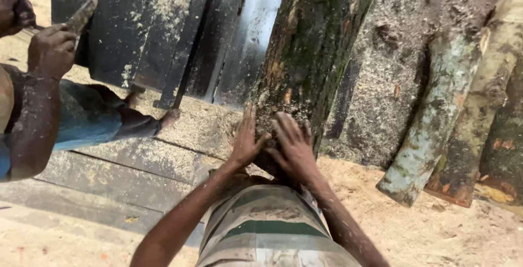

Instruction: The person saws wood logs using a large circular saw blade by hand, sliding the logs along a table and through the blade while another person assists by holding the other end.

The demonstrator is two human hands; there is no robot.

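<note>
A thick, bark-covered log [313,49] with green moss lies on a sawmill bed and runs away from me. My left hand [245,139] presses flat against its near end, fingers spread. My right hand [293,146] is pressed on the same end beside it, fingers spread too. Neither hand grips anything. My striped shirt [272,229] shows below the hands.
A dark metal saw carriage with rails [180,38] stands left of the log, dusted with sawdust. A co-worker's arm [38,98] and hand [52,49], holding a tool, are at far left. Several cut logs [436,131] lean at right. Sawdust [436,234] covers the floor.
</note>
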